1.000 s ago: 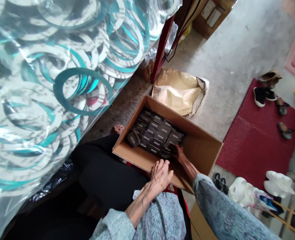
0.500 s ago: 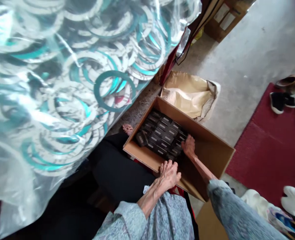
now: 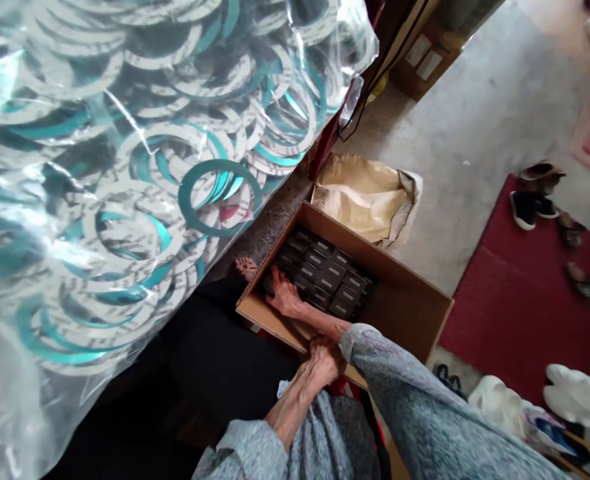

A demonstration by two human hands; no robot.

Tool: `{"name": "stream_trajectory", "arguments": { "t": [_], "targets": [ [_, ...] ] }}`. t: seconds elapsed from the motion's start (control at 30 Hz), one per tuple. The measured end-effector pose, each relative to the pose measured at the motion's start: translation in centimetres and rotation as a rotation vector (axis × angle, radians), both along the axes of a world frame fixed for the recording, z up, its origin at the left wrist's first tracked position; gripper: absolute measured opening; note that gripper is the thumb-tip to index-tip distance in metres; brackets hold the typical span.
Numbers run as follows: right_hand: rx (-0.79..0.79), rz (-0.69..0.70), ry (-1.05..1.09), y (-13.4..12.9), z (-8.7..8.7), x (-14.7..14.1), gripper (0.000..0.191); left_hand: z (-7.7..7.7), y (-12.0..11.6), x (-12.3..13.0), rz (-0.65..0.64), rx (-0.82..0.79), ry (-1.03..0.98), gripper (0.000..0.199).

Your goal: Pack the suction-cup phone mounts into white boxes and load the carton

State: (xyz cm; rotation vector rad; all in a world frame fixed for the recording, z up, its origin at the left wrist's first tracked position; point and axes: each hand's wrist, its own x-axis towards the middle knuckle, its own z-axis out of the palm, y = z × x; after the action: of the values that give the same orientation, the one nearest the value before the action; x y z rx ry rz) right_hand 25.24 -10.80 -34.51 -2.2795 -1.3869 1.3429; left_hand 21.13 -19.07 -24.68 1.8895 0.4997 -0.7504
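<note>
Inside an open cardboard box (image 3: 405,293) lie several small black boxes (image 3: 332,270) with short white labels, packed in rows towards its left end. My right hand (image 3: 285,297) reaches into that left end, at the edge of the rows; its fingers are bent over a dark small box, most of which they hide. My left hand (image 3: 326,360) rests on the near rim of the cardboard box, under my right forearm, with its fingers curled over the edge and partly hidden.
A clear bag of teal and white rings (image 3: 139,220) fills the upper left, close to the camera. Behind the box lies a crumpled tan sack (image 3: 359,193). A red mat (image 3: 519,293) with shoes (image 3: 523,210) is at the right.
My right hand has moved from the right end of the black boxes to their left end. My left hand remains at the near rim. The view has shifted slightly.
</note>
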Motion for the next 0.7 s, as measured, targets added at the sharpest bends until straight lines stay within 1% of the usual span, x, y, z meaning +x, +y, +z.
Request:
{"name": "stream_trajectory", "arguments": {
  "t": [0.07, 0.13, 0.23, 0.3, 0.33, 0.4, 0.47, 0.53, 0.6, 0.7],
  "targets": [
    [0.013, -0.033, -0.03, -0.6, 0.7, 1.1, 0.082, -0.1, 0.0, 0.0, -0.008, 0.007, 0.013, 0.028],
    [0.039, -0.079, -0.076, -2.5, 1.8, 3.4, 0.072, 0.1, 0.0, 0.2, -0.004, 0.022, 0.037, 0.037],
    [0.08, -0.179, -0.207, -7.5, 3.8, 8.3, 0.062, 0.5, 0.0, 0.7, 0.01, 0.037, 0.056, 0.046],
    [0.087, -0.25, -0.336, -11.2, 4.4, 11.4, 0.059, 0.7, 0.1, 1.1, 0.014, 0.034, 0.047, 0.046],
    [0.085, -0.278, -0.422, -12.9, 4.3, 12.6, 0.058, 0.8, 0.1, 1.2, 0.014, 0.029, 0.042, 0.045],
    [0.075, -0.299, -0.58, -15.5, 3.5, 14.4, 0.055, 1.0, 0.3, 1.3, 0.014, 0.023, 0.039, 0.043],
    [0.064, -0.297, -0.653, -17.0, 1.9, 15.2, 0.054, 1.1, 0.4, 1.3, 0.014, 0.023, 0.047, 0.042],
    [0.057, -0.312, -0.655, -17.6, 0.2, 15.3, 0.054, 1.2, 0.4, 1.2, 0.015, 0.027, 0.056, 0.042],
    [0.054, -0.345, -0.669, -17.7, -1.1, 15.3, 0.055, 1.2, 0.5, 1.1, 0.016, 0.031, 0.06, 0.042],
    [0.059, -0.39, -0.691, -17.7, -2.1, 15.4, 0.055, 1.0, 0.4, 1.0, 0.018, 0.034, 0.058, 0.043]
  ]
}}
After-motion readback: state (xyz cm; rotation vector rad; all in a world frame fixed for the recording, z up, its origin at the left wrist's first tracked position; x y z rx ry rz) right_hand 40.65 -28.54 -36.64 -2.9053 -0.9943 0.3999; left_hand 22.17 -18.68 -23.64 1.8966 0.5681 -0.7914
